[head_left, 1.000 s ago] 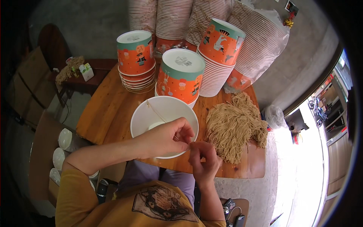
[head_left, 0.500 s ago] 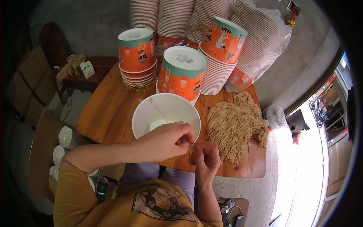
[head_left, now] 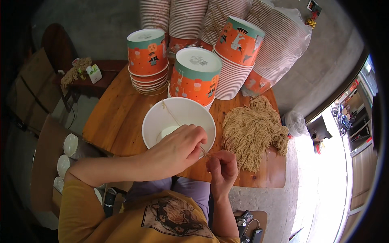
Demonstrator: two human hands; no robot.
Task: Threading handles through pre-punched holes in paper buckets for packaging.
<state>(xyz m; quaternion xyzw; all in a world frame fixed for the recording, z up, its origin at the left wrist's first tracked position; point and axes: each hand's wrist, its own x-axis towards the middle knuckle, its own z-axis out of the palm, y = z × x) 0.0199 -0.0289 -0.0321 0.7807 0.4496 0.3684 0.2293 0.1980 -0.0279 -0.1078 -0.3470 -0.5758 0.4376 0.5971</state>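
A white paper bucket (head_left: pixel 153 121) lies at the table's front edge, its open mouth turned toward me. From its upper rim a thin tan cord (head_left: pixel 172 115) runs down across the mouth to my hands. My left hand (head_left: pixel 180 146) reaches over the bucket's lower rim, fingers curled closed around the cord. Beside it on the right, my right hand (head_left: pixel 222 170) pinches the cord's end between thumb and forefinger. A short bit of cord shows between the two hands. The left palm and most of its fingers are hidden.
A heap of tan cords (head_left: pixel 253 135) lies on the wooden table (head_left: pixel 113 129) at right. Orange and green buckets (head_left: pixel 148 52) stand upside down in stacks behind. Bagged stacks (head_left: pixel 279 44) line the back wall. White containers (head_left: pixel 70 146) sit low on the left.
My left hand has turned and shifted slightly up and left. A small gap has opened between the hands, with cord showing in it. The right hand is nearly unmoved.
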